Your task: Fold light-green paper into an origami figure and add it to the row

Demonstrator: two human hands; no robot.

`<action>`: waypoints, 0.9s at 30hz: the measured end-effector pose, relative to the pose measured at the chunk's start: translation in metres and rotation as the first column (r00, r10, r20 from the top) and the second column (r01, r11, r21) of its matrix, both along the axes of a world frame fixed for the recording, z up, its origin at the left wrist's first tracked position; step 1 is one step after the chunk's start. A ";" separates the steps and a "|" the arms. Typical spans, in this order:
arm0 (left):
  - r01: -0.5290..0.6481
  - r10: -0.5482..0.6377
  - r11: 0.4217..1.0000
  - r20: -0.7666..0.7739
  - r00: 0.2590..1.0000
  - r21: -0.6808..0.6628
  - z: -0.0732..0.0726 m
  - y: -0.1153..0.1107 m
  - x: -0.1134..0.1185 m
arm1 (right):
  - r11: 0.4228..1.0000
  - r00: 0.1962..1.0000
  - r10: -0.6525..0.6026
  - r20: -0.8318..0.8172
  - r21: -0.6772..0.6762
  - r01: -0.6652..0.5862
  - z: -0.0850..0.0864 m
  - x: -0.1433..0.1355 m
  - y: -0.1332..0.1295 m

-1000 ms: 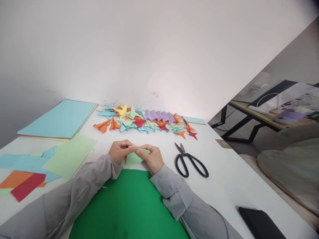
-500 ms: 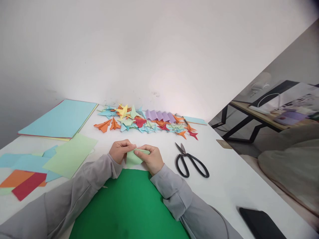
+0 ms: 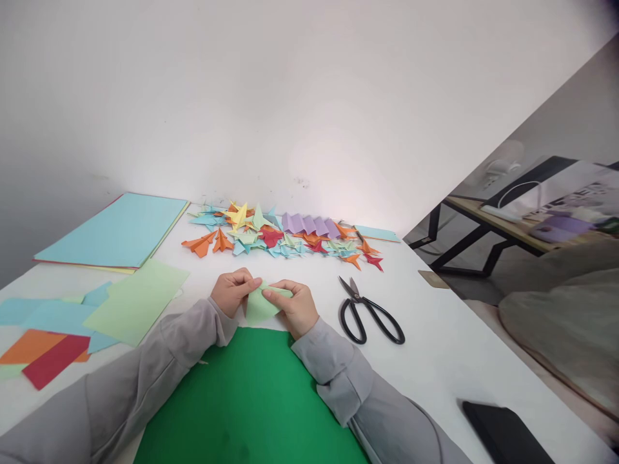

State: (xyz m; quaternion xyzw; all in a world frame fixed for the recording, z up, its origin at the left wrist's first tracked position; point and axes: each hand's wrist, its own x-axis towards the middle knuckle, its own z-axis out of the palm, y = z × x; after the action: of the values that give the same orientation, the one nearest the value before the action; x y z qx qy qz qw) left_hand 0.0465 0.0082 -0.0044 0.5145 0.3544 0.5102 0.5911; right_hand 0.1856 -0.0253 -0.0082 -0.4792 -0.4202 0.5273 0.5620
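Smooth white tabletop (image 3: 435,361) around folded pale-green paper (image 3: 260,309) in the pinching grip of left hand (image 3: 232,294) and right hand (image 3: 298,309).

A white table (image 3: 435,348) carries scissors (image 3: 356,298), a green sheet (image 3: 246,399) and folded papers (image 3: 271,238)
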 end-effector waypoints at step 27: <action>0.281 -0.249 0.889 0.132 0.959 -0.361 0.023 -0.001 -0.005 | 0.979 0.950 0.172 -0.261 -0.066 -0.195 0.019 0.001 -0.005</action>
State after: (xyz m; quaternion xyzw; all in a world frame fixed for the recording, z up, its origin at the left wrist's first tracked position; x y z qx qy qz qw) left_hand 0.0417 0.0069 0.0185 0.4137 0.3475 0.3679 0.7568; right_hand 0.1867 -0.0298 0.0108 -0.3914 -0.3630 0.6529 0.5373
